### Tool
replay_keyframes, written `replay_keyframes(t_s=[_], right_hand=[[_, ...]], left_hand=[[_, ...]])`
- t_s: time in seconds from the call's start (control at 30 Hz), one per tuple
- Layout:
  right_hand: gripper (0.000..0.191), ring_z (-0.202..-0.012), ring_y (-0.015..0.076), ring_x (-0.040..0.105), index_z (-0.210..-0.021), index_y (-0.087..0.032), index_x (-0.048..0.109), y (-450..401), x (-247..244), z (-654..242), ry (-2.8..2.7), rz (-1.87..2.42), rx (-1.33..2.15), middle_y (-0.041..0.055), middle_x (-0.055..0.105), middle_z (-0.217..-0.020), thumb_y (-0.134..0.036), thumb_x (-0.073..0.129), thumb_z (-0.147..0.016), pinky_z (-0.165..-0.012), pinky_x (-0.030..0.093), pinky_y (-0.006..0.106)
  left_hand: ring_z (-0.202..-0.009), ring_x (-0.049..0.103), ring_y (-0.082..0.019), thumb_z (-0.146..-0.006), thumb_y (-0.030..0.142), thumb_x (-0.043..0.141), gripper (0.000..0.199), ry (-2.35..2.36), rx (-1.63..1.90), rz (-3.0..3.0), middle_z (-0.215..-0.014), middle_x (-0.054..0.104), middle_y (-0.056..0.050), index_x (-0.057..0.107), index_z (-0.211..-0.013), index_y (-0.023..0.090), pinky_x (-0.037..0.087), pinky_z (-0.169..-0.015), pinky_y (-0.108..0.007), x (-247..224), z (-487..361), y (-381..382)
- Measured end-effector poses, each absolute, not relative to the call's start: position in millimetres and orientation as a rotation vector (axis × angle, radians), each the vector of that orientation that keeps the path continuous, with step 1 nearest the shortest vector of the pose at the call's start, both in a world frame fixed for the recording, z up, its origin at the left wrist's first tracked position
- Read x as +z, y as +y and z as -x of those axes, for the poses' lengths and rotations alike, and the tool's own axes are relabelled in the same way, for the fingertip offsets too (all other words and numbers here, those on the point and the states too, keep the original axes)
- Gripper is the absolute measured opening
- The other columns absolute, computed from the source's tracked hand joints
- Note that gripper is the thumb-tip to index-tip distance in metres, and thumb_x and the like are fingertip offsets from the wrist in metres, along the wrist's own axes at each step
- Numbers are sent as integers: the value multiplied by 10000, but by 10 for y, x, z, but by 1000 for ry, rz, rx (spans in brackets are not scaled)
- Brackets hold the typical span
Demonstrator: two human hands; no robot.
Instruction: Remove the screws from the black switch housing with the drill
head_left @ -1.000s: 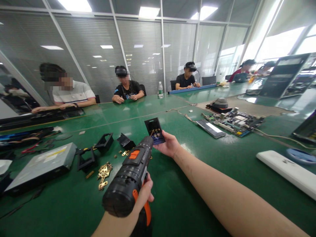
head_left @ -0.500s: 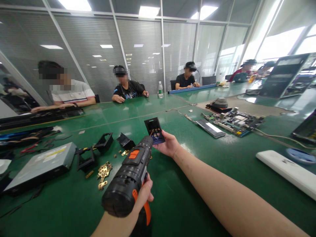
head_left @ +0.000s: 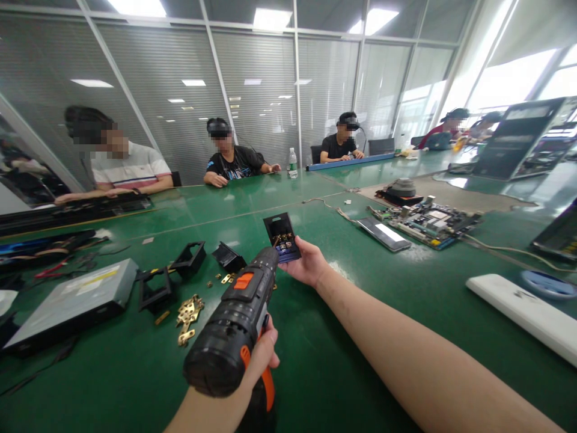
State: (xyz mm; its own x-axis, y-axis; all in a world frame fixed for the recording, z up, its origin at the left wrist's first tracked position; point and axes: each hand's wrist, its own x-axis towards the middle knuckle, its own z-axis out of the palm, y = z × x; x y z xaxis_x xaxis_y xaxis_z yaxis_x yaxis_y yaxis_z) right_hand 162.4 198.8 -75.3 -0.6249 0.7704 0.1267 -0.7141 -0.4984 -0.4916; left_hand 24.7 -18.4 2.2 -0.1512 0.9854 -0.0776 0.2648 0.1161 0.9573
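My left hand [head_left: 265, 349] is wrapped round the handle of a black and orange cordless drill [head_left: 237, 310], its chuck pointing forward and away from me. In my right hand [head_left: 309, 261] is a small black plastic housing [head_left: 280, 224], tilted up, with brass-coloured metal pieces and a bluish part inside. The drill's front end is right beside the housing's left edge; whether the bit touches a screw is hidden. Left of the drill lies a pile of brass-coloured metal strips [head_left: 188, 314]. Black plastic frames [head_left: 155, 291] and another black housing [head_left: 228, 257] lie behind it.
A silver disc drive [head_left: 76, 297] lies at the left. To the right are a phone [head_left: 383, 233], a circuit board [head_left: 435, 222], a white bar-shaped object [head_left: 518, 313] and a cable. Several people sit across the green table, near a water bottle [head_left: 293, 163].
The drill and the housing have barely moved; the view shifts very slightly. Across the table, the person in the black shirt has reached a hand toward the bottle.
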Motion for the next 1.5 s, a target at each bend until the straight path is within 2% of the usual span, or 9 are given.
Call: replay_keyframes(t_s=[0.17, 0.33, 0.5, 0.7, 0.87, 1.03, 1.3, 1.5], right_hand=[[331, -979, 214, 753, -1193, -148, 651, 1993, -767, -1626, -655, 141, 2140, 93, 792, -1076, -338, 679, -923, -849, 626, 342], [370, -972, 214, 755, -1220, -119, 650, 1986, -753, -1632, -665, 142, 2148, 107, 792, -1075, -356, 644, -935, -838, 627, 332], [414, -967, 217, 748, -1268, -109, 637, 1983, -752, -1638, -687, 128, 2147, 109, 785, -1072, -356, 616, -936, -844, 624, 342], [372, -974, 224, 743, -1234, -146, 651, 1983, -756, -1645, -727, 138, 2136, 103, 785, -1078, -376, 634, -943, -813, 617, 346], [377, -964, 222, 745, -1233, -134, 652, 1975, -743, -1646, -703, 134, 2145, 103, 784, -1068, -360, 645, -932, -805, 617, 337], [317, -971, 216, 746, -1179, -171, 651, 1970, -739, -1642, -704, 139, 2112, 81, 788, -1079, -314, 685, -899, -809, 610, 336], [335, -955, 211, 742, -1182, -174, 646, 1965, -738, -1635, -718, 133, 2104, 73, 781, -1067, -316, 690, -882, -810, 605, 333], [337, -958, 210, 736, -1184, -176, 646, 1971, -741, -1636, -735, 130, 2117, 73, 782, -1081, -339, 686, -893, -803, 601, 334]], left_hand=[[-445, 706, -215, -772, 309, 781, 128, 1578, 1118, -1262, -451, 666, 33, 698, -703, 241, 632, -605, -341, -43, -227, -169], [-464, 705, -218, -769, 321, 719, 155, 1599, 1079, -1331, -439, 682, 21, 707, -626, 261, 633, -652, -358, -63, -175, -125], [-482, 687, -219, -733, 327, 738, 158, 1563, 1070, -1326, -440, 681, 20, 672, -596, 286, 580, -555, -311, -82, -128, -88], [-459, 672, -220, -768, 387, 719, 167, 1532, 1050, -1245, -451, 685, 12, 644, -669, 276, 546, -528, -329, -163, -121, -89], [-444, 689, -214, -773, 405, 716, 168, 1563, 1073, -1219, -424, 665, 35, 646, -743, 256, 558, -585, -347, -222, -153, -100], [-400, 666, -196, -748, 394, 770, 204, 1535, 1105, -1216, -430, 640, 61, 617, -739, 259, 560, -531, -316, -211, -183, -104], [-425, 700, -212, -749, 376, 798, 188, 1580, 1150, -1211, -442, 651, 58, 676, -811, 247, 612, -547, -320, -128, -218, -154], [-404, 683, -202, -739, 379, 817, 204, 1591, 1167, -1235, -440, 633, 63, 666, -765, 244, 617, -537, -318, -140, -238, -162]])
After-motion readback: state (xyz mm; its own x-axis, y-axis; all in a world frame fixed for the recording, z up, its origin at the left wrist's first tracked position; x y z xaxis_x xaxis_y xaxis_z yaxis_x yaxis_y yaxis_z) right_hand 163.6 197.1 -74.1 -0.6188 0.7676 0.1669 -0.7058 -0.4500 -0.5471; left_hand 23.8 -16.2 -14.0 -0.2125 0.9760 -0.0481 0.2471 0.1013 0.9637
